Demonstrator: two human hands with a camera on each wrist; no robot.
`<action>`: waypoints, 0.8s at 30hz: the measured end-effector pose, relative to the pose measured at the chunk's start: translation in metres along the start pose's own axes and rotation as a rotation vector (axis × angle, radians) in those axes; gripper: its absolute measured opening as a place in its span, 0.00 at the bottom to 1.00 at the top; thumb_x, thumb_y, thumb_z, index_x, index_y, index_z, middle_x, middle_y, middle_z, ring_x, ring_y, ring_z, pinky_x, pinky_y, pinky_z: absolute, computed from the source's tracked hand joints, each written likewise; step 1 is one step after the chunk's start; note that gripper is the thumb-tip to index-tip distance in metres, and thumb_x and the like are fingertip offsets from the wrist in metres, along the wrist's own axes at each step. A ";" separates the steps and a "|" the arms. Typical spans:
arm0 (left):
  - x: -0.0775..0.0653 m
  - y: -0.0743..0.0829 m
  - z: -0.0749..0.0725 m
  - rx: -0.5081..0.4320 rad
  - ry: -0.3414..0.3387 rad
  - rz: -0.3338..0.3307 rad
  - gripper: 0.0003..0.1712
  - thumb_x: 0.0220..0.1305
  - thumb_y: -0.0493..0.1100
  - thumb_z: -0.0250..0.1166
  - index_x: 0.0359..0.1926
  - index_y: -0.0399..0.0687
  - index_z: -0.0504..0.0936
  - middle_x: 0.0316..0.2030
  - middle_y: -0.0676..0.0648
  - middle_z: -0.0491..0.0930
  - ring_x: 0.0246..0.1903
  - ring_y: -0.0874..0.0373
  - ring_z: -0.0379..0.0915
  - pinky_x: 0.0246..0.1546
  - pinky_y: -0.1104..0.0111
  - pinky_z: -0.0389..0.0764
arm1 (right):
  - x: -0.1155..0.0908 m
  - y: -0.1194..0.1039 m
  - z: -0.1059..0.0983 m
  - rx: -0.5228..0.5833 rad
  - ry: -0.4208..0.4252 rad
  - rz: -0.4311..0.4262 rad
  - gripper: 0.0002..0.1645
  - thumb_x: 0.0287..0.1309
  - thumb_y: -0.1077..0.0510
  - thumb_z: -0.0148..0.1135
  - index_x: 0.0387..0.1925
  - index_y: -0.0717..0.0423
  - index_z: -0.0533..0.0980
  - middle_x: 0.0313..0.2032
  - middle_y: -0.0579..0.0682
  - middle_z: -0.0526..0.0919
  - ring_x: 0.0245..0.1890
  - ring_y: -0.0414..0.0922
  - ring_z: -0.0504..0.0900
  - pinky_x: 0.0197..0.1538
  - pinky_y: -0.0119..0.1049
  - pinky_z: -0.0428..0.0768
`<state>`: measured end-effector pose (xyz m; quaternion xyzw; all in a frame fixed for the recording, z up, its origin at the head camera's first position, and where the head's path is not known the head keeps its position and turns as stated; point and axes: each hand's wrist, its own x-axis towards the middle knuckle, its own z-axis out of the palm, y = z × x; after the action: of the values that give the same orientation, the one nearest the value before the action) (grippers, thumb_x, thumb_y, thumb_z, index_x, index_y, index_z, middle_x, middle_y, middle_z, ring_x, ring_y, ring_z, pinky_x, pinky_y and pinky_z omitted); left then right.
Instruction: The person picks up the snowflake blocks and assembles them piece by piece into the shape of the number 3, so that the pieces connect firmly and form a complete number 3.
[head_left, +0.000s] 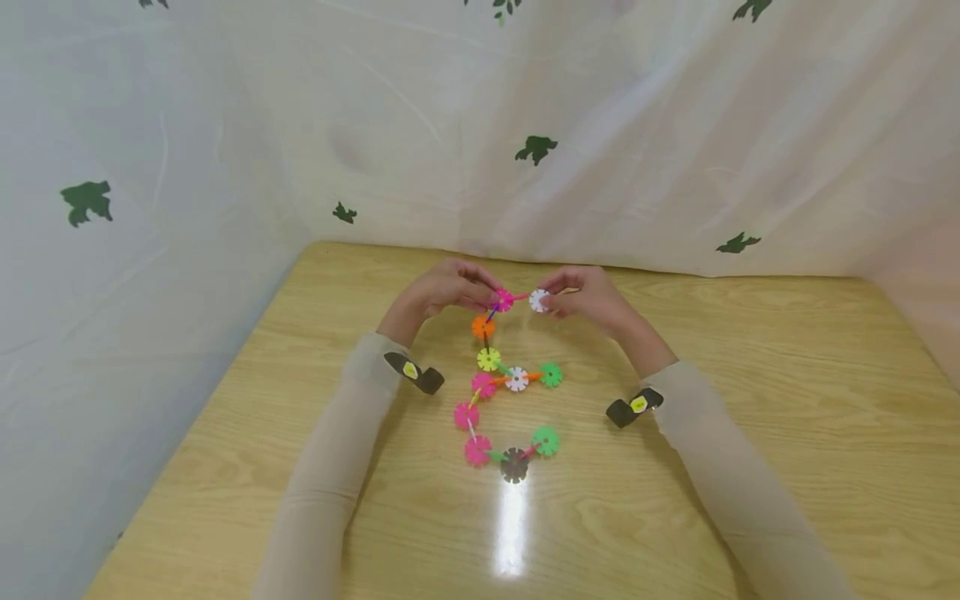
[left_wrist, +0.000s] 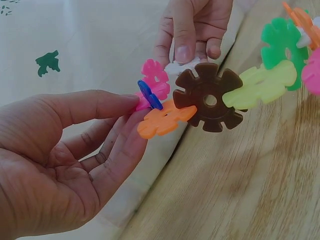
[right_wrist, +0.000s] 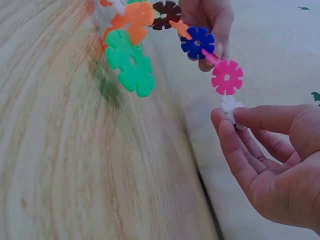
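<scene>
My left hand (head_left: pixel 448 287) pinches a pink snowflake disc (head_left: pixel 504 300) at the far end of a linked chain of notched plastic discs. Between the thumb and fingers of my right hand (head_left: pixel 588 302) is a white snowflake disc (right_wrist: pixel 230 106). Its edge meets the notched rim of a second pink disc (right_wrist: pixel 227 77) in the right wrist view. From the left fingertips the chain runs through a blue disc (left_wrist: pixel 149 95), an orange disc (left_wrist: pixel 165 119), a brown disc (left_wrist: pixel 207 97) and a yellow disc (left_wrist: pixel 262 82).
The chain's nearer part curves over the wooden table (head_left: pixel 675 500), with one green disc (head_left: pixel 551 375) ending a middle branch and another green disc (head_left: pixel 546 441) at the near end. A pale curtain (head_left: pixel 420 125) with leaf shapes hangs behind the table's far edge.
</scene>
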<state>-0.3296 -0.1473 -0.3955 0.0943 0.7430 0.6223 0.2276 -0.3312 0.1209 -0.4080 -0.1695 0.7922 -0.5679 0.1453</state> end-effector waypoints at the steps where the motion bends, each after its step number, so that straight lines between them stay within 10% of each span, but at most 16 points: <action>1: 0.000 0.000 0.000 0.000 0.001 -0.002 0.12 0.66 0.29 0.65 0.50 0.31 0.81 0.37 0.46 0.86 0.38 0.56 0.85 0.58 0.51 0.83 | 0.000 0.000 0.000 0.030 0.002 0.002 0.16 0.63 0.66 0.67 0.51 0.69 0.78 0.37 0.50 0.82 0.33 0.40 0.87 0.44 0.43 0.90; 10: 0.000 0.001 0.001 0.004 0.003 -0.007 0.13 0.66 0.29 0.65 0.51 0.30 0.80 0.36 0.47 0.85 0.37 0.57 0.85 0.61 0.47 0.80 | 0.002 0.003 -0.001 0.259 -0.020 0.050 0.11 0.65 0.67 0.65 0.46 0.64 0.74 0.35 0.47 0.85 0.35 0.42 0.89 0.44 0.39 0.90; 24: 0.001 -0.001 0.001 0.014 -0.020 0.012 0.14 0.65 0.29 0.65 0.52 0.29 0.81 0.37 0.46 0.86 0.37 0.57 0.85 0.62 0.44 0.79 | 0.003 0.005 0.002 0.242 -0.051 0.028 0.12 0.65 0.68 0.64 0.48 0.67 0.74 0.35 0.47 0.84 0.35 0.43 0.89 0.44 0.38 0.89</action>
<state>-0.3301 -0.1455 -0.3966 0.1066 0.7445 0.6174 0.2305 -0.3334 0.1194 -0.4131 -0.1539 0.7163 -0.6527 0.1928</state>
